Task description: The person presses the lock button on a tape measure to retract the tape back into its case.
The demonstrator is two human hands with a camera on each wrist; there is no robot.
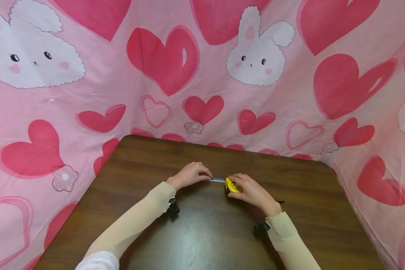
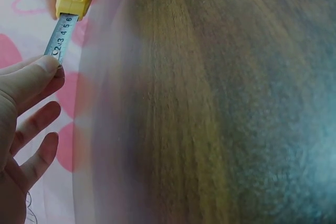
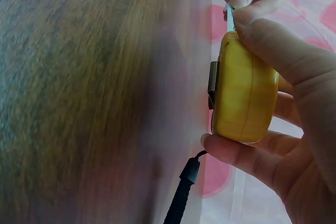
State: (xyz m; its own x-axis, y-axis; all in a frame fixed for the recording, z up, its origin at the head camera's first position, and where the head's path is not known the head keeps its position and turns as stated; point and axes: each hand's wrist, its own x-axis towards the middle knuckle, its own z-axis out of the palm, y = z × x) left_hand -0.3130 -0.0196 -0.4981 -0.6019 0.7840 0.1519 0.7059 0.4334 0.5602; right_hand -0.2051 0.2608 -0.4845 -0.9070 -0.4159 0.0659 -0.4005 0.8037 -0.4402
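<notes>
My right hand [image 1: 253,190] grips a yellow tape measure [image 1: 234,186] by its case, fingers and thumb spread round it. A short length of silver blade [image 1: 218,180] sticks out of the case toward the left. My left hand [image 1: 190,175] pinches the free end of that blade between thumb and index finger; its other fingers [image 2: 39,119] are spread apart in the left wrist view. Numbers up to 6 show on the blade [image 2: 62,34] there. In the right wrist view a metal clip [image 3: 213,80] sits on the side of the case, and a black wrist strap [image 3: 184,190] hangs from it.
Both hands are over a dark brown wooden table [image 1: 195,232] with rounded far corners. Pink cloth [image 1: 216,82] printed with hearts and rabbits hangs round the table's back and sides. Each wrist carries a small black camera [image 1: 173,207].
</notes>
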